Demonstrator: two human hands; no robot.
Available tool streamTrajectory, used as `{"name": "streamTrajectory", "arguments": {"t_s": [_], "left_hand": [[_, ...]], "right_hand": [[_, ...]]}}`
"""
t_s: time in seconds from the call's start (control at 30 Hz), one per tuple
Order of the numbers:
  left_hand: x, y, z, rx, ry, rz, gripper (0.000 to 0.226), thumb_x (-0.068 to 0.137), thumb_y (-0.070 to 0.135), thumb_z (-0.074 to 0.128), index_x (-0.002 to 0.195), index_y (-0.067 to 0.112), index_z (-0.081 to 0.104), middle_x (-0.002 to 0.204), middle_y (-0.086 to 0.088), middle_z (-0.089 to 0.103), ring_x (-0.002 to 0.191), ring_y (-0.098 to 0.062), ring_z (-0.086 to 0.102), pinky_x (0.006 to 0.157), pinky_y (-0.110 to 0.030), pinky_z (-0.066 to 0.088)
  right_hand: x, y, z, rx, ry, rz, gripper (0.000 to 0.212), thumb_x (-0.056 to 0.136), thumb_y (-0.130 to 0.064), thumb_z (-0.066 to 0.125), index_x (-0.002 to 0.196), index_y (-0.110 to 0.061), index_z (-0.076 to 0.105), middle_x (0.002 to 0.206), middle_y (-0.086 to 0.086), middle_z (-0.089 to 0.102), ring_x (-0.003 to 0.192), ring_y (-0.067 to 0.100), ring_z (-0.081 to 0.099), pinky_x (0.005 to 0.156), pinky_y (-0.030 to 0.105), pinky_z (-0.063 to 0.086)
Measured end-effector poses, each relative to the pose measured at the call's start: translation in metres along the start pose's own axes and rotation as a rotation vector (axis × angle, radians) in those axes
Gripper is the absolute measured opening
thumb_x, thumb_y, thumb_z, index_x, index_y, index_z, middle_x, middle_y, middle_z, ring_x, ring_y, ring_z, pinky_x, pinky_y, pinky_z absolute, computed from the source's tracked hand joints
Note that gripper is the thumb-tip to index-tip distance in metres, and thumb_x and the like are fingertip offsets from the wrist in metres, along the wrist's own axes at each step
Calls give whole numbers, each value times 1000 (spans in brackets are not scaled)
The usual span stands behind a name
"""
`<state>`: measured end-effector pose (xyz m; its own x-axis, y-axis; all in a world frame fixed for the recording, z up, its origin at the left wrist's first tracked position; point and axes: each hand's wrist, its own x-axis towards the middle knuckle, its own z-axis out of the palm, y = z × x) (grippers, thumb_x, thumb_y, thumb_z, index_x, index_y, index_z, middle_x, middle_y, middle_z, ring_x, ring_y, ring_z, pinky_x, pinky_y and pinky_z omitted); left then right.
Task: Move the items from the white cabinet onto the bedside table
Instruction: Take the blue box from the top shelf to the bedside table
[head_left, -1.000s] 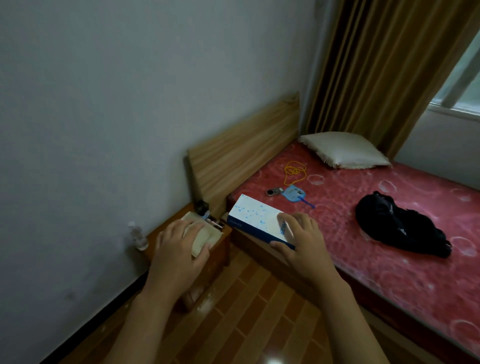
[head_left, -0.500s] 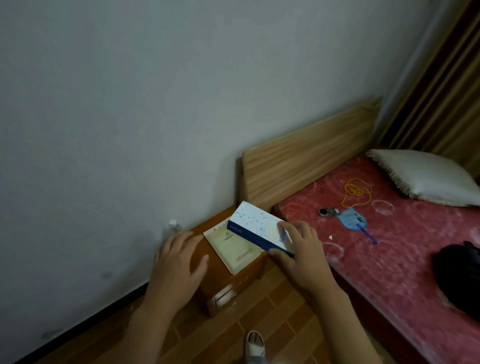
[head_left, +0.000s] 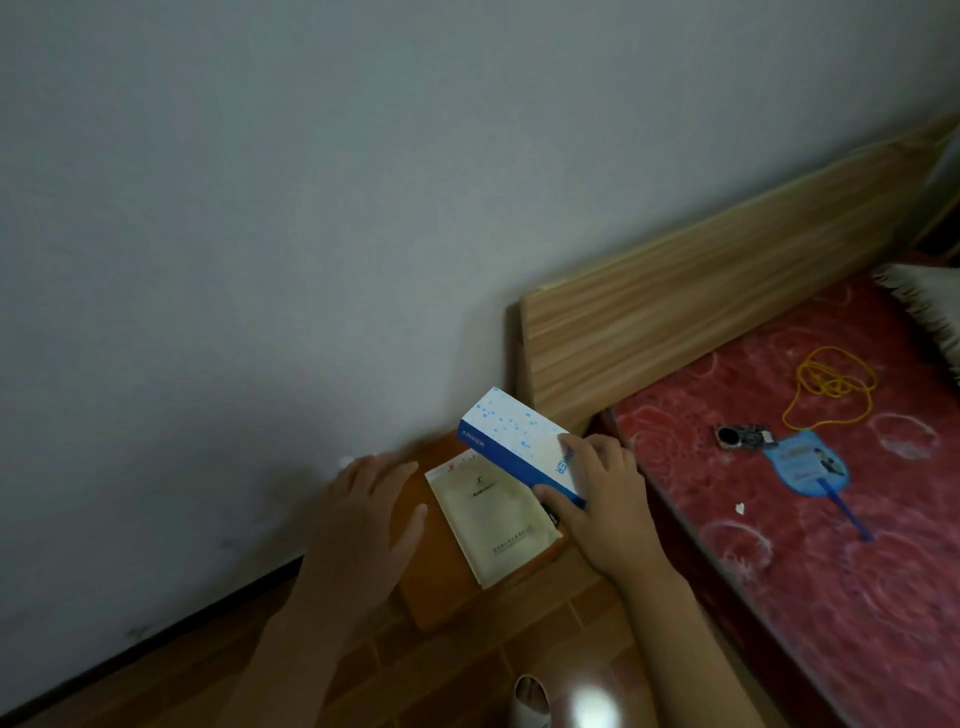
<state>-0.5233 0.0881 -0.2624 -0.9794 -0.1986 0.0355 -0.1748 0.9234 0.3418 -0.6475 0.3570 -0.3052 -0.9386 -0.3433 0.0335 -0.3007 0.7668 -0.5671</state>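
Our right hand (head_left: 597, 499) grips the blue-and-white box (head_left: 522, 447) by its near end, above the bedside table (head_left: 441, 587) and the cream booklet (head_left: 491, 522); the left hand (head_left: 371, 514) hovers spread, holding nothing. The table top looks nearly filled by the booklet, though blur hides its far edge. Set down overhanging, the box could tip off the edge.

The orange-brown bedside table (head_left: 439, 587) stood against the wall, left of the bed (head_left: 810, 545). A cream booklet (head_left: 493, 525) lay flat on its top, its near corner reaching the front edge. On the red patterned mattress lay a yellow cord (head_left: 831, 384) at the far side, a small dark device (head_left: 743, 435), and a blue paddle fan (head_left: 810, 462) just right of it.
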Motion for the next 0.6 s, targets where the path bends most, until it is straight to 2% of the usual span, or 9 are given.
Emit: {"name": "streamTrajectory", "arguments": {"t_s": [0.1, 0.17, 0.27, 0.33, 0.47, 0.6], "left_hand": [[21, -6, 23, 2, -47, -23, 55, 95, 55, 40, 140, 26, 54, 141, 4, 52, 133, -18, 45, 108, -46, 46], [36, -15, 41, -6, -99, -42, 51, 98, 51, 42, 142, 27, 52, 147, 3, 49, 140, -18, 37, 114, -47, 39], [59, -32, 68, -50, -189, -62, 50, 101, 46, 47, 148, 30, 43, 155, 8, 37, 149, -15, 20, 118, -37, 25], [73, -42, 85, -31, -210, -31, 50, 102, 46, 47, 149, 31, 43, 154, 9, 37, 146, -12, 22, 116, -31, 21], [106, -78, 134, -31, -279, 28, 51, 100, 50, 40, 146, 30, 46, 149, 10, 40, 142, -11, 27, 117, -39, 32], [124, -114, 187, 20, -366, 74, 54, 98, 54, 31, 146, 32, 42, 151, 11, 38, 145, -13, 25, 118, -43, 34]], "right_hand": [[21, 12, 27, -13, -58, 41, 79, 87, -80, 40, 152, -35, 36, 138, -6, 42, 127, 17, 38, 106, 47, 42], [32, 22, 45, -30, -87, 77, 79, 87, -80, 40, 153, -35, 36, 135, -7, 41, 127, 16, 38, 105, 46, 42], [43, 38, 74, -49, -117, 121, 79, 86, -78, 39, 152, -34, 39, 128, -9, 40, 122, 14, 39, 101, 41, 41], [47, 46, 93, -67, -129, 135, 74, 87, -75, 41, 149, -35, 40, 126, -10, 38, 120, 13, 39, 97, 38, 39], [61, 64, 148, -87, -160, 205, 70, 89, -74, 44, 149, -38, 37, 128, -13, 36, 119, 10, 34, 97, 36, 39], [66, 82, 203, -115, -197, 262, 72, 91, -74, 45, 152, -39, 32, 137, -10, 35, 127, 15, 34, 104, 40, 39]]}}
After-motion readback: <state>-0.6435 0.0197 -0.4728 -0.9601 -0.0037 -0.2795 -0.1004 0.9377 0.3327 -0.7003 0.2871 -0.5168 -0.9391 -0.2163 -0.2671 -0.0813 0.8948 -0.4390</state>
